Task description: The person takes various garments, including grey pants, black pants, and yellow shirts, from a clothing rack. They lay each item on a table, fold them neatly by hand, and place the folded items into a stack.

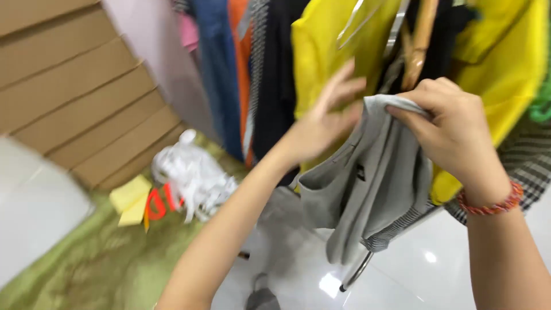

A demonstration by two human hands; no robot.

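Grey garment (pixel 367 183) pinched by right hand (pixel 453 123); left hand (pixel 321 123) touching.

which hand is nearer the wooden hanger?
Right. The right hand pinches the grey garment just below the wooden hanger. The left hand is farther to the left, spread against the yellow garment.

Bright even light, glare spots on glossy white floor (pixel 427 256), motion blur throughout, hands smeared

That looked like a home clothes corner: garments (pixel 270 69) hung on a rack, cardboard boxes (pixel 74 86) stacked beside glossy floor tiles (pixel 459 270)
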